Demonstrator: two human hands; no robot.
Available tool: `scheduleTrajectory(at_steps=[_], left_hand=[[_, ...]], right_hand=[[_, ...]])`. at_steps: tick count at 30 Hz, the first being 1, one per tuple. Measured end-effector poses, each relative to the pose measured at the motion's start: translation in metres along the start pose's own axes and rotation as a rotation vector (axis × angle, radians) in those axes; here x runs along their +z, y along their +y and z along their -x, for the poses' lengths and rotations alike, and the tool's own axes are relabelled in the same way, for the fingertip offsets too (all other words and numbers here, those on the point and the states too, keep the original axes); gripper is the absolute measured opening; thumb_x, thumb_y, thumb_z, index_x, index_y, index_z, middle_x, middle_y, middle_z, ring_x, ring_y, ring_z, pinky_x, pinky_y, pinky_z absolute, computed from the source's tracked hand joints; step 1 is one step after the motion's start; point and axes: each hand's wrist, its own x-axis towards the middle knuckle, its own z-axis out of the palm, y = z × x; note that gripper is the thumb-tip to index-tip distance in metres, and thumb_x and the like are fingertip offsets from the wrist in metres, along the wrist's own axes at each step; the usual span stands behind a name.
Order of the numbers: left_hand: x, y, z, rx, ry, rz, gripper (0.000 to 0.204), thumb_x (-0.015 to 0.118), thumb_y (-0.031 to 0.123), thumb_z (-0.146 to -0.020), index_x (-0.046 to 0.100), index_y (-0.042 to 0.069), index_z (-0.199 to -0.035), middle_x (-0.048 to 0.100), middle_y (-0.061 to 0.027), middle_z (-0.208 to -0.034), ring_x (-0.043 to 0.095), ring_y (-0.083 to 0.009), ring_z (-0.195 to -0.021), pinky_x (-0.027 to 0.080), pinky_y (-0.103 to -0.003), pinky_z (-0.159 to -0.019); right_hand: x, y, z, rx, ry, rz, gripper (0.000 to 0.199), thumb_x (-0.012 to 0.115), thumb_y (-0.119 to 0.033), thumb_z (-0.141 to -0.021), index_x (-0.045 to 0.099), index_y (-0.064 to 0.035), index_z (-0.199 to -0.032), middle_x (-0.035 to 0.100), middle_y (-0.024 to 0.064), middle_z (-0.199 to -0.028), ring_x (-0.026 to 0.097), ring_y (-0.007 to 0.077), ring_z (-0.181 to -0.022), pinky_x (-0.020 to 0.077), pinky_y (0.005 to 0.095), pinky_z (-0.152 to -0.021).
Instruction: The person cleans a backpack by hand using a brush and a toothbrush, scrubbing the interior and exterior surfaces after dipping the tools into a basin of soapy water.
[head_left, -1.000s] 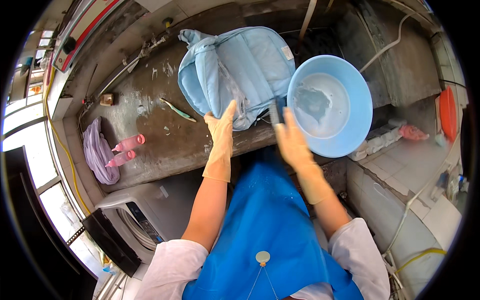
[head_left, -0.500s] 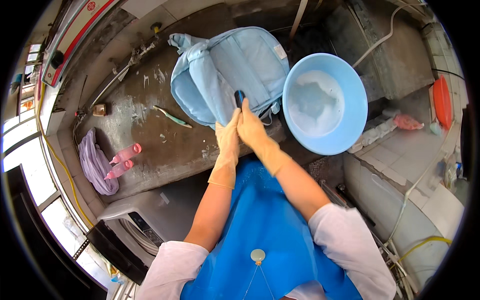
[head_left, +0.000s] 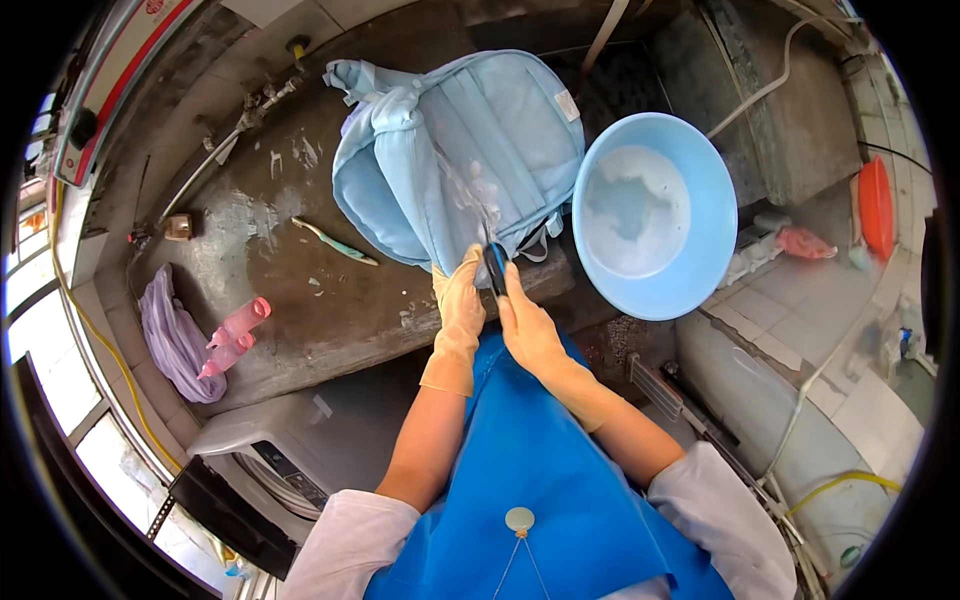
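Observation:
A light blue backpack (head_left: 500,120) lies on the dark, wet counter, with white suds (head_left: 468,188) on its fabric. My left hand (head_left: 459,305), in a pale yellow rubber glove, is closed on the backpack's near edge. My right hand (head_left: 530,330), gloved alike, grips a black-and-blue brush (head_left: 495,262) beside it. The brush's far end is at the fabric near the lower edge of the suds; its bristles cannot be made out. Right of the backpack stands a light blue basin (head_left: 712,225) holding foamy water.
On the counter's left lie a green-and-white toothbrush (head_left: 338,243), pink bottles (head_left: 245,318) and a lilac cloth (head_left: 180,335). A grey washing machine (head_left: 340,425) sits below the front edge. At the right are a red basin (head_left: 877,208) and a hose (head_left: 765,88).
My right hand has drawn the brush down toward me and slightly right, uncovering suds on the backpack. My left hand keeps its grip on the edge. The view has shifted slightly.

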Motion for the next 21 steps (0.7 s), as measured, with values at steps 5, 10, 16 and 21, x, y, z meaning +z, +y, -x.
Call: scheduleTrajectory(at_steps=[5,10,16,21], left_hand=[[0.009,-0.002,0.001,0.056,-0.07,-0.048,0.045,0.067,0.005,-0.088,0.051,0.005,-0.13,0.06,-0.0081,-0.119,0.059,-0.0183,-0.103,0.048,-0.031,-0.089],[0.002,0.005,-0.004,0.015,-0.008,-0.011,0.043,0.069,0.005,-0.087,0.053,0.004,-0.127,0.06,-0.0065,-0.117,0.059,-0.0165,-0.1,0.047,-0.029,-0.087],[0.008,0.026,0.005,0.039,0.066,-0.029,0.049,0.08,0.016,-0.079,0.055,0.003,-0.12,0.062,-0.006,-0.108,0.057,-0.0154,-0.097,0.044,-0.028,-0.088],[0.009,0.052,0.023,0.171,0.342,-0.213,0.045,0.083,0.024,-0.078,0.054,0.002,-0.104,0.058,-0.004,-0.095,0.052,-0.0116,-0.086,0.043,-0.025,-0.082]], right_hand=[[-0.003,-0.009,-0.095,-0.123,0.135,0.172,0.056,0.046,-0.017,-0.098,0.024,-0.0053,-0.149,0.059,0.0316,-0.083,0.058,0.0468,-0.078,0.0449,0.0512,-0.069],[0.009,0.007,-0.022,-0.098,0.055,0.114,0.062,0.043,-0.018,-0.098,0.014,-0.0059,-0.152,0.061,0.0302,-0.08,0.062,0.0454,-0.075,0.0465,0.0517,-0.067],[-0.023,-0.005,-0.137,-0.137,0.134,0.255,0.058,0.047,-0.028,-0.098,0.025,-0.0175,-0.151,0.063,0.0276,-0.105,0.062,0.0463,-0.085,0.0487,0.0499,-0.076],[-0.048,-0.005,-0.095,0.096,0.054,-0.135,0.061,0.052,-0.037,-0.097,0.031,-0.0131,-0.149,0.061,0.0259,-0.12,0.06,0.0406,-0.108,0.0452,0.0428,-0.094]])
